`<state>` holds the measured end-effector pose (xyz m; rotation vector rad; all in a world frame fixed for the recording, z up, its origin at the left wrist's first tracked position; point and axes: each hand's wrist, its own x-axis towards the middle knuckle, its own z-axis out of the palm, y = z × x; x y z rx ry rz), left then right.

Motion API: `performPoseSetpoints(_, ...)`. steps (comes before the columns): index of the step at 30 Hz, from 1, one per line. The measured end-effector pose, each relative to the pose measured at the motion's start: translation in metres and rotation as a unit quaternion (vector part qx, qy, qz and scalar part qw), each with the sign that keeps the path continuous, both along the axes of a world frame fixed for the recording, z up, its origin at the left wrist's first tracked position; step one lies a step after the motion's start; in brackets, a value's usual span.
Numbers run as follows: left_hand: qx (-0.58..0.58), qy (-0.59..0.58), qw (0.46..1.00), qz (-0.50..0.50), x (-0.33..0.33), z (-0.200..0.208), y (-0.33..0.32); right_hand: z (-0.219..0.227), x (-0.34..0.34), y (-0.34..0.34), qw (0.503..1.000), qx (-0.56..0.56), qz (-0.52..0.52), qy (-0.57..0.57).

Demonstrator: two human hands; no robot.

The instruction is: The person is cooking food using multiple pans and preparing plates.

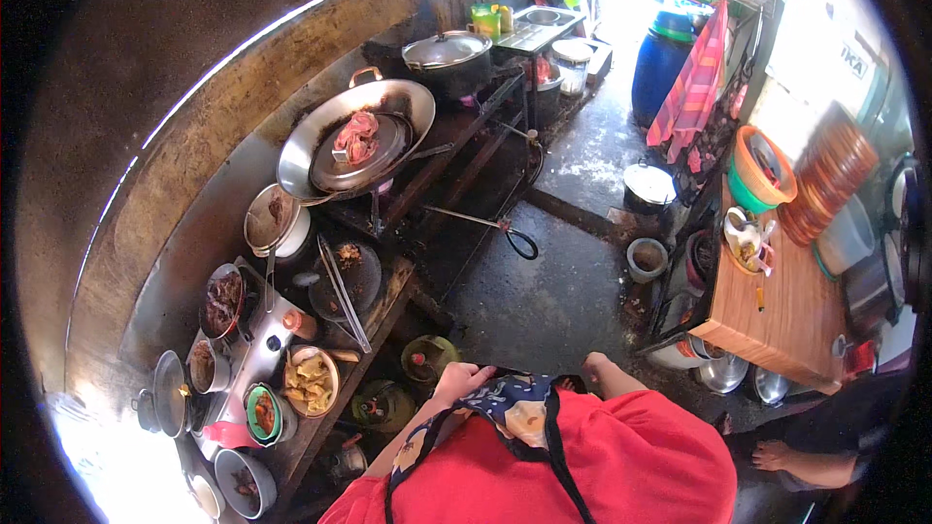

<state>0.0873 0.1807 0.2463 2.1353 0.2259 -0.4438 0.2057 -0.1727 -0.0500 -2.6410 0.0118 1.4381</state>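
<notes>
At my waist, over a red shirt, hangs a dark blue patterned apron (521,409) with black edging. My left hand (464,382) is closed at the left side of the apron's upper edge. My right hand (604,369) is by the opposite side of the apron; its fingers are mostly hidden, so their grip does not show. To the left of my left hand, a bowl of yellowish fried pieces (311,381) sits on the counter. Long metal tongs (342,291) lie across a dark pan (364,277) beyond it.
A large wok (413,121) containing a lid and a crumpled pink cloth stands far left, beside a lidded pot (449,50). On the right are a wooden table (777,315) with baskets, a blue barrel (660,73) and a person in dark clothing (825,427). Gas cylinders (427,359) stand below the counter.
</notes>
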Motion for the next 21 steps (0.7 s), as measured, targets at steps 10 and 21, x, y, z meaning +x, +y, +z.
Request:
performPoseSetpoints(10,0.012,-0.014,0.995,-0.097,0.005,-0.054,0.009,-0.024,-0.011,-0.012,1.0,0.007,-0.014,-0.018)
performPoseSetpoints(21,-0.104,0.109,0.987,-0.063,-0.001,-0.067,0.012,-0.005,-0.002,0.002,0.994,-0.019,0.103,0.027)
